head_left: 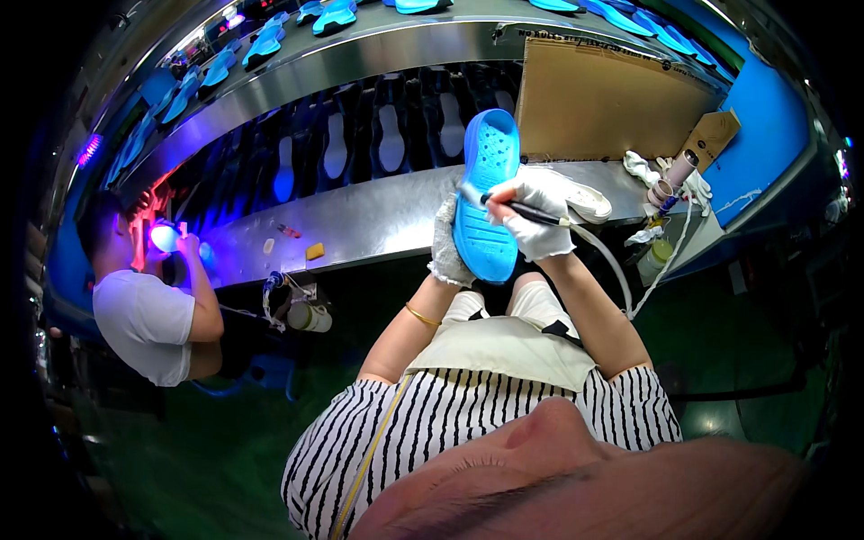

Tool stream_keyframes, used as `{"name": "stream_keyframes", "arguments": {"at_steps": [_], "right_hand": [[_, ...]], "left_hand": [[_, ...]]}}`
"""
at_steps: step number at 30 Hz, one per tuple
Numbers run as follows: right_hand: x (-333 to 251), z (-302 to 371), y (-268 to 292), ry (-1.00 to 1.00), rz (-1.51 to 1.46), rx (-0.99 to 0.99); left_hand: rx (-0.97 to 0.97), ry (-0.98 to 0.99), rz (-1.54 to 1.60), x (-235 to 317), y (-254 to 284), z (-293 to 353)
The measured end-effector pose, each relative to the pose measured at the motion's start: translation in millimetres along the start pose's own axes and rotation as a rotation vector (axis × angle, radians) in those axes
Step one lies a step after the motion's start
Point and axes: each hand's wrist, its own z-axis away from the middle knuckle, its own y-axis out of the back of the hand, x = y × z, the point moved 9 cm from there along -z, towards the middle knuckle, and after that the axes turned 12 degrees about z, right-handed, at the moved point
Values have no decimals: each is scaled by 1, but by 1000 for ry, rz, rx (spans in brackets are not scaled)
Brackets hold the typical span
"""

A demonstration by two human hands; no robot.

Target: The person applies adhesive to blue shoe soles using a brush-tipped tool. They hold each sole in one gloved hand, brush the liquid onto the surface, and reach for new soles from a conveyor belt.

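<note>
My left hand [447, 241], in a greyish knit glove, grips the left edge of a bright blue shoe sole [495, 148]. The sole is held lengthwise in front of me, its hollow, patterned inner face turned up. My right hand [545, 223], gloved in white with bare fingertips, pinches a dark-handled brush [535, 213]. Its pale bristles lie over the middle of the sole, near the left edge; whether they touch it I cannot tell. A clear hose [610, 256] runs from the back of the brush handle. Beside my right hand, a white shoe [589, 203] lies on the metal bench [378, 211].
Several dark trays with grey sole shapes [391, 135] line the bench's back. Blue soles [335, 16] lie on the raised conveyor above. A cardboard sheet [612, 99] stands behind. Yellow sponge [314, 251], jar [309, 316] and co-worker [144, 310] are left; spools [682, 168] right.
</note>
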Motion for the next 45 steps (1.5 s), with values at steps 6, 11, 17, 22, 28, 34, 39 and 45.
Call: {"name": "stream_keyframes", "arguments": {"at_steps": [6,11,17,22,28,34,39,45], "right_hand": [[40,-14,51,-100,47,195],[45,-20,41,115,294,103],[45,40,6,-106,187,-361],[38,17,30,75,277,-151],[22,29,10,-9,47,-512],[73,49,7,-746,-315,-541],[108,25,12,-752,-288,-228],[104,-4,120,-363,-692,271]], "left_hand": [[-84,106,-48,-16,-8,10],[-67,186,-64,-29,-3,8],[195,-80,-225,18,42,-3],[138,23,-267,14,48,-3],[160,-119,-423,37,43,-12],[38,-24,-278,34,28,-6],[72,103,-25,20,7,-16],[-232,249,-246,29,-92,-81]]}}
